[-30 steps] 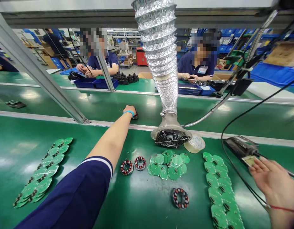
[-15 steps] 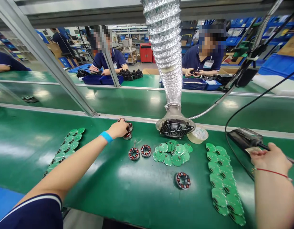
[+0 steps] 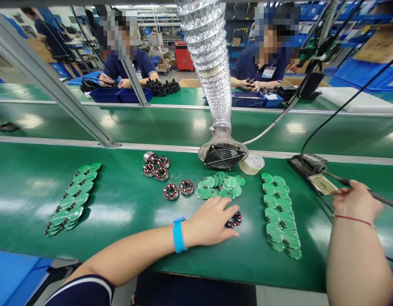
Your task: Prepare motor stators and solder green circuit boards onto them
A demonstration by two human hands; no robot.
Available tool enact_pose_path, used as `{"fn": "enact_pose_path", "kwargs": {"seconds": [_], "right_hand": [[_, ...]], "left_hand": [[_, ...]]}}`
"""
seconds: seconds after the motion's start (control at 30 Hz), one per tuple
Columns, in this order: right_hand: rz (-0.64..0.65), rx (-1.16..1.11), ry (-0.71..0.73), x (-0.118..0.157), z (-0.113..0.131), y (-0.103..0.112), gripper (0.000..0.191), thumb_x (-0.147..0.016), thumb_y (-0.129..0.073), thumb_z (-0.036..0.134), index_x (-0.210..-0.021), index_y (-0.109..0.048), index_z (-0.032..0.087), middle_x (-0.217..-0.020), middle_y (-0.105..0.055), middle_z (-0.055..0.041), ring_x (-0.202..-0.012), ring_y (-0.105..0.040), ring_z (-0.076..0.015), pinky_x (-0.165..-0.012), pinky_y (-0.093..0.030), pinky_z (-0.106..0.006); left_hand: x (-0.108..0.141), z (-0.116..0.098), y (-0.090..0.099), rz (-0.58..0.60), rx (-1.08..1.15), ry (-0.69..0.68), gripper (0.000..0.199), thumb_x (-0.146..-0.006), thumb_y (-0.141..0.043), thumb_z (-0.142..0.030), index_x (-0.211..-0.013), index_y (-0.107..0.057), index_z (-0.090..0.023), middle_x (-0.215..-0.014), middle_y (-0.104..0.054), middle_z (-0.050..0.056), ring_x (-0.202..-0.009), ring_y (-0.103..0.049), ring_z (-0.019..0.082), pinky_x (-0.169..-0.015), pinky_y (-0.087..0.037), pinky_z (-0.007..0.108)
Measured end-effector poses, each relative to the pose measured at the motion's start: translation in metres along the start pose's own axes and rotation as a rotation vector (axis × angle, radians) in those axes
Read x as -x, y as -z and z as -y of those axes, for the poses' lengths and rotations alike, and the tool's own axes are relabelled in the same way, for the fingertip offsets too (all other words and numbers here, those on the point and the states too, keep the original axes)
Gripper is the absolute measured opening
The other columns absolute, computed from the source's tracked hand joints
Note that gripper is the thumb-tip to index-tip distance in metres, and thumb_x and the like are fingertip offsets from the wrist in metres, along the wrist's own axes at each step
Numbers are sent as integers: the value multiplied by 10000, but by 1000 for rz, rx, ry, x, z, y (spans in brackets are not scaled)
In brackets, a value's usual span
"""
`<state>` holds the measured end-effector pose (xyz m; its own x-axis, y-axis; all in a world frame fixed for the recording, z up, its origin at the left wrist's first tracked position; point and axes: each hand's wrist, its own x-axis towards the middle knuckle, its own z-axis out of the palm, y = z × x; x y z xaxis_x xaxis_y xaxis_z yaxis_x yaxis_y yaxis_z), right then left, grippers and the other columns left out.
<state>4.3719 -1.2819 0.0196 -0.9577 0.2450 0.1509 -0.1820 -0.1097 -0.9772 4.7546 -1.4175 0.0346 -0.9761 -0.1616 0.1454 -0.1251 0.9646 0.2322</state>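
My left hand, with a blue wristband, is at the single motor stator below the pile of green circuit boards. Its fingers are spread around the stator's left side and partly cover it. At the right, my right hand has its fingers wrapped round the handle of a soldering iron, beside the iron's stand. Several more stators lie left of the pile.
Overlapping rows of green boards lie at the left and right. A fan on a silver duct and a tape roll stand at the back. Two people work across the bench behind a metal frame.
My left hand has moved from the stators at the back left to the single stator, with its fingers now spread. My right hand stays near the iron's stand. The camera view has shifted.
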Motion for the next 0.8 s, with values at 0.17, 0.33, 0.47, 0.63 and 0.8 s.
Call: {"fn": "enact_pose_path", "kwargs": {"seconds": [0.17, 0.33, 0.47, 0.63, 0.8], "right_hand": [[62, -217, 351, 90, 22, 39, 147, -743, -624, 132, -889, -621, 151, -671, -589, -3, -434, -515, -68, -439, -379, -275], [1009, 114, 307, 209, 25, 52, 425, -916, -485, 272, -1336, -450, 218, -707, -699, -25, -527, -664, -175, -545, -572, -340], [1406, 275, 807, 266, 18, 25, 259, -948, -400, 210, -1120, -593, 228, -993, -710, -70, -829, -691, -203, -729, -587, -358], [1458, 484, 1376, 291, 29, -27, 282, -916, -471, 154, -1174, -577, 194, -1289, -573, -133, -1227, -492, -276, -963, -474, -421], [1563, 584, 1468, 285, 30, -55, 322, -919, -459, 125, -1226, -542, 174, -1152, -637, -129, -1157, -527, -274, -906, -485, -422]], "left_hand": [[4, -11, -19, 26, 16, 76, 447, -841, -518, -308, -1275, -416, -299, -1162, -588, 117, -983, -584, 323, -807, -486, 470], [49, 1, 1, -1, 92, 272, 451, -857, -489, -299, -1298, -399, -317, -1215, -577, 93, -1046, -584, 312, -875, -482, 457], [78, 19, 14, 27, 192, 316, 418, -897, -461, -327, -1311, -408, -328, -1200, -598, 58, -1057, -590, 251, -909, -492, 383], [96, 36, 14, 26, 213, 339, 361, -913, -442, -280, -1271, -482, -258, -1194, -622, 75, -1085, -587, 244, -949, -474, 386], [106, 51, 16, 1, 363, 400, 327, -941, -396, -283, -1239, -509, -206, -1193, -630, 71, -1027, -611, 198, -912, -483, 333]]}}
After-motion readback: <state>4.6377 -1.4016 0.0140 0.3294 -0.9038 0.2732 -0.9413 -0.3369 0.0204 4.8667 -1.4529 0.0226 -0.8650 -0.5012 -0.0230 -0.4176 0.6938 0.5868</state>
